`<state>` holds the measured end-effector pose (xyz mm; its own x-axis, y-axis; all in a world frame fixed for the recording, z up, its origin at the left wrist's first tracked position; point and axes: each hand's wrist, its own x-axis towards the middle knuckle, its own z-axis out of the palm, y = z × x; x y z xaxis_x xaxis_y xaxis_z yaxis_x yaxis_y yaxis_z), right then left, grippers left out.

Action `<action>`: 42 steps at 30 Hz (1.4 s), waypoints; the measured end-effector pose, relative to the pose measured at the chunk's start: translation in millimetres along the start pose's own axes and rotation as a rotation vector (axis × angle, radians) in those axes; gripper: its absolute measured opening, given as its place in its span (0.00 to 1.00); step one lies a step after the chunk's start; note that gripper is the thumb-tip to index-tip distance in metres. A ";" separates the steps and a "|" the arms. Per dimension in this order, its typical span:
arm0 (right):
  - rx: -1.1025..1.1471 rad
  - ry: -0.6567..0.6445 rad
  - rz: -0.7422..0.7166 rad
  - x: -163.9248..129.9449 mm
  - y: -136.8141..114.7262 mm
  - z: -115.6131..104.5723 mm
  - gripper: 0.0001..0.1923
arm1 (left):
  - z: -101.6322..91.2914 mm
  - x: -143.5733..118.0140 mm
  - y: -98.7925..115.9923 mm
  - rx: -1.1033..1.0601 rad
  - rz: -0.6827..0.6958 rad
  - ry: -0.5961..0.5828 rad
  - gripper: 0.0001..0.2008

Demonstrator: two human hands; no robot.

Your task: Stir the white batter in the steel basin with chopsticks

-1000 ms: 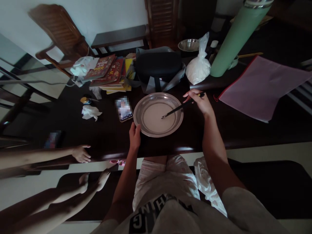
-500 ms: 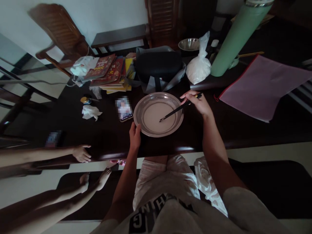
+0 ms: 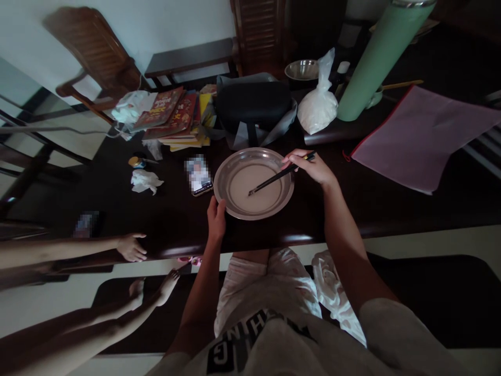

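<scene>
A round metal plate (image 3: 224,175) with a pale liquid in it sits on the dark table (image 3: 391,203) in front of me. My left hand (image 3: 216,218) grips the plate's near left rim. My right hand (image 3: 311,167) holds dark chopsticks (image 3: 274,180) at the plate's right side. Their tips rest in the liquid near the plate's middle.
A phone (image 3: 199,175) lies left of the plate. Behind it are books (image 3: 174,116), a black case (image 3: 253,104), a bag of white powder (image 3: 318,108), a green flask (image 3: 371,62) and a small steel bowl (image 3: 301,69). A pink folder (image 3: 418,138) lies right. Another person's hand (image 3: 131,246) rests on the table's left edge.
My right hand has moved left, and the chopstick tips have slid left across the liquid. My left hand has stayed on the rim.
</scene>
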<state>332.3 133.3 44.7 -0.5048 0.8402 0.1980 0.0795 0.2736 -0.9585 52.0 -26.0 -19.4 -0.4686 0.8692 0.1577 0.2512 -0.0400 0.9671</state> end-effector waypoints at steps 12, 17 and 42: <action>0.008 0.019 -0.006 0.0 1.9 -0.3 0.19 | -0.8 -0.7 -1.6 0.007 0.005 0.002 0.17; 0.005 0.101 -0.043 0.9 3.2 -4.3 0.16 | 0.1 -0.8 0.9 0.002 0.001 -0.002 0.18; -0.042 0.066 -0.051 -0.4 -2.3 -2.7 0.19 | -0.5 -0.6 -2.1 -0.018 0.005 -0.003 0.16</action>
<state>334.6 133.6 47.4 -0.4515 0.8533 0.2610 0.0919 0.3354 -0.9376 51.3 -26.6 -21.5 -0.4650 0.8704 0.1619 0.2381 -0.0532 0.9698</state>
